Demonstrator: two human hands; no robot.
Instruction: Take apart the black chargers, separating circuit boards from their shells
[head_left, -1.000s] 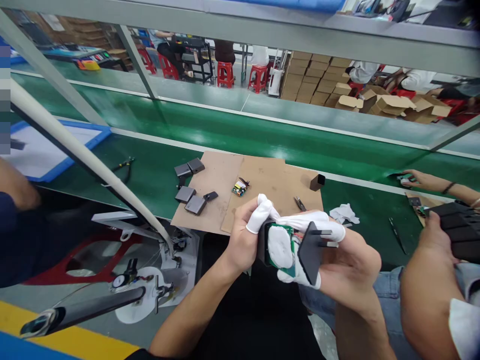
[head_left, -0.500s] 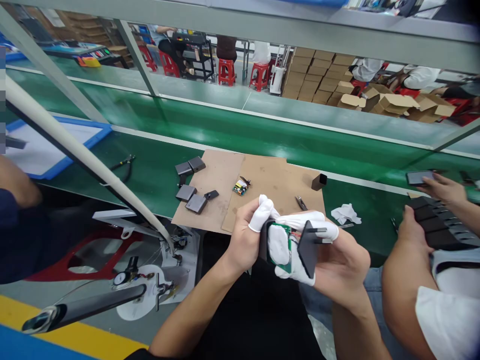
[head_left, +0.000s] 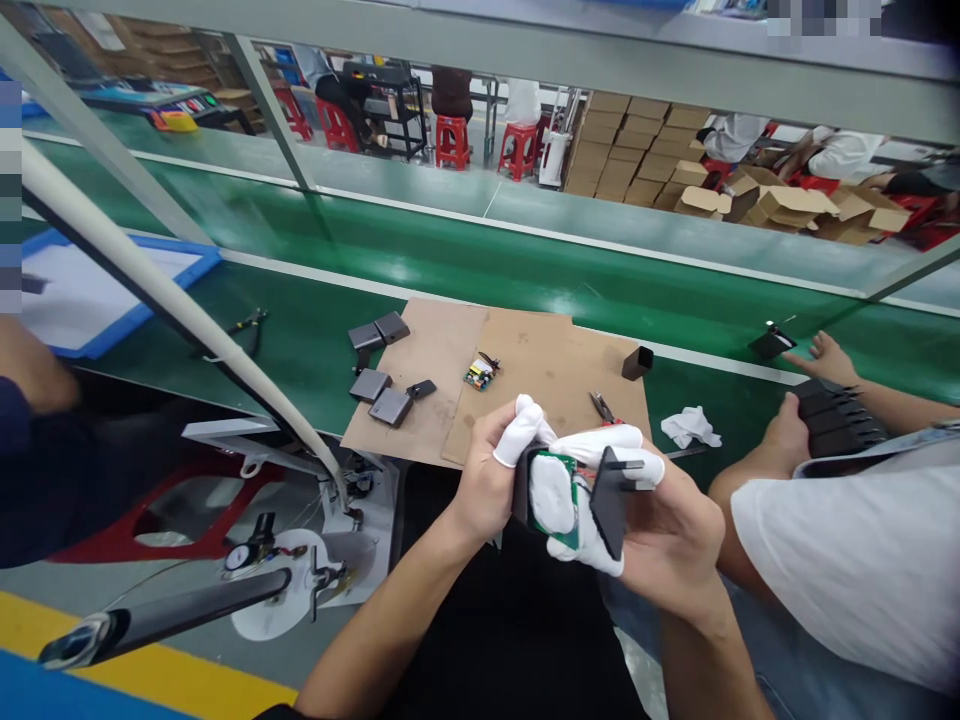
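Note:
Both my hands meet just in front of the cardboard sheet (head_left: 525,370), their fingertips in white finger cots. My left hand (head_left: 491,480) grips a black charger housing (head_left: 520,487) with a green circuit board (head_left: 574,480) partly inside it. My right hand (head_left: 660,525) pinches a black plug cover (head_left: 609,490) with two metal prongs, held right against the board. On the cardboard lie a small circuit board (head_left: 478,373), several grey and black housing parts (head_left: 379,385), a black square sleeve (head_left: 636,362) and cutters (head_left: 600,406).
A green conveyor belt (head_left: 465,270) runs behind the cardboard. Pliers (head_left: 247,325) lie to the left near a blue-framed white tray (head_left: 90,295). A white rag (head_left: 690,427) lies to the right. A co-worker in white (head_left: 840,560) on my right holds stacked black parts (head_left: 832,420).
My hands keep hold of the same parts and have shifted slightly left. The co-worker on the right has leaned further in, and their reaching hand has set a black part on the belt.

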